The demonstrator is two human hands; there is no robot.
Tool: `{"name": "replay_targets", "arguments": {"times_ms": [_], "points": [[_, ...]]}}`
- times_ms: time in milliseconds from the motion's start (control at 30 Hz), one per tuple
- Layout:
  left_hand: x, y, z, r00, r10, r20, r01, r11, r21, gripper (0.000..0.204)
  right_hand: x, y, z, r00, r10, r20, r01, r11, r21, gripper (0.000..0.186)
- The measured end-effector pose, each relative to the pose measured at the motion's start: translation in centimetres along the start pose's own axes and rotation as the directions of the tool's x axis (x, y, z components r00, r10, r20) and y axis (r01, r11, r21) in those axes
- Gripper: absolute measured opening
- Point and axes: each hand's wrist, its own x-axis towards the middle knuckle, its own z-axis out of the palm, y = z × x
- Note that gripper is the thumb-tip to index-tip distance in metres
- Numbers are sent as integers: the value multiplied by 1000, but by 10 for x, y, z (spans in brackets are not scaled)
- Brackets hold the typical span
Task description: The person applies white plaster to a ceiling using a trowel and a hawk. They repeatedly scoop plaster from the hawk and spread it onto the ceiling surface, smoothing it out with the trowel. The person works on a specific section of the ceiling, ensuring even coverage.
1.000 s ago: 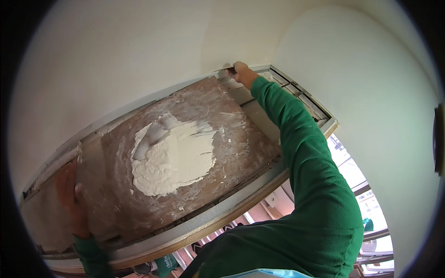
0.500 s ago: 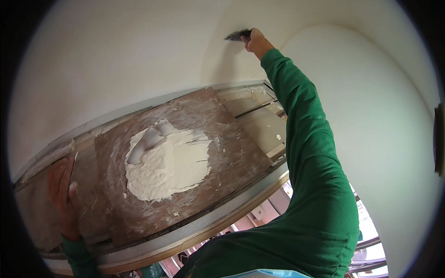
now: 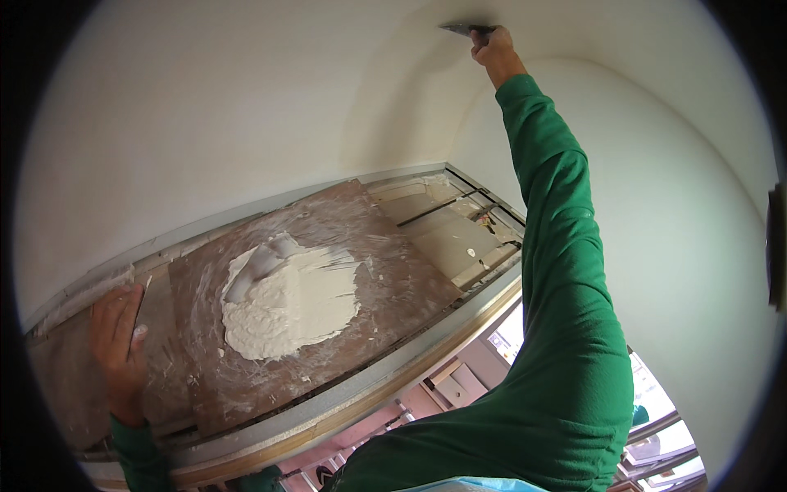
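Observation:
Stretched up and forward, my right hand (image 3: 498,49) is closed around the handle of a putty knife (image 3: 461,28), whose dark blade lies at the white wall (image 3: 246,90). At the left, my left hand (image 3: 117,328) is above the boards, its fingers fairly straight and the thumb bent in. Between thumb and fingers it holds a thin flat blade (image 3: 144,297), seen edge-on, with a pale smear at its tip. To the right of that hand lies a brown board (image 3: 393,279) bearing a spread mound of white plaster (image 3: 303,299), with a smooth scraped patch at its far left.
Under the brown board is a plank platform (image 3: 443,227) with plaster bits on it. A wooden rail (image 3: 369,392) runs along its near edge, with a drop to a lower level beyond. A curved white wall (image 3: 672,205) rises at the right.
My right hand and putty knife have moved up and to the right along the wall. My left hand has hardly shifted. The view has tilted slightly.

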Motion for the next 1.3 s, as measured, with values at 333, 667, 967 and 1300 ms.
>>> {"name": "replay_targets", "arguments": {"times_ms": [333,667,967,1300], "points": [[7,0,13,988,100,-114,-112,988,-106,34,-78,-138,-33,975,-224,-5,222,964,148,25],[7,8,8,989,96,-114,-109,987,-118,35,-141,-197,-83,946,-324,-8,309,896,319,29],[56,59,64,737,-445,509,243,-528,-814,44,-366,-41,-95,166,-816,553,981,81,-174,34],[125,184,24,766,-125,630,454,-590,-668,46,-435,1,-68,-227,-465,856,972,-55,228,48]]}}
